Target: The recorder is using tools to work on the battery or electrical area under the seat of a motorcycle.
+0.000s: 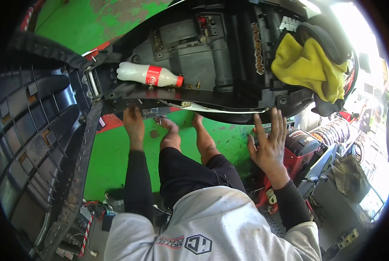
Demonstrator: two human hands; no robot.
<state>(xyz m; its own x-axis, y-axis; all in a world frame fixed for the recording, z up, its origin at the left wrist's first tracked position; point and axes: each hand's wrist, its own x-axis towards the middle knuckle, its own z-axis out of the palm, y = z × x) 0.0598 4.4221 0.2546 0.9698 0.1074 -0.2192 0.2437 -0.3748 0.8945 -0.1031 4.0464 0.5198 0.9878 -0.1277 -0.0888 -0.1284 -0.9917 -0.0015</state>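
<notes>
An open black plastic vehicle body [229, 52] lies across the upper view, with a white bottle with red label and cap [136, 73], small brass-coloured pieces [198, 85] and a yellow cloth [299, 65] in or on it. A narrow pale strip [220, 111] runs along its near edge. My left hand [134, 126] is at that edge beside the metal hinge [93, 82], fingers curled; what they grip is hidden. My right hand [268, 148] is open, fingertips touching the near edge by the strip's right end.
A raised black seat underside [29, 143] fills the left. My legs and the green floor [107, 165] show below. At right stand a red-and-black machine [296, 143], coiled hoses [333, 132] and assorted items. Tools and a red-striped bar [85, 235] lie at lower left.
</notes>
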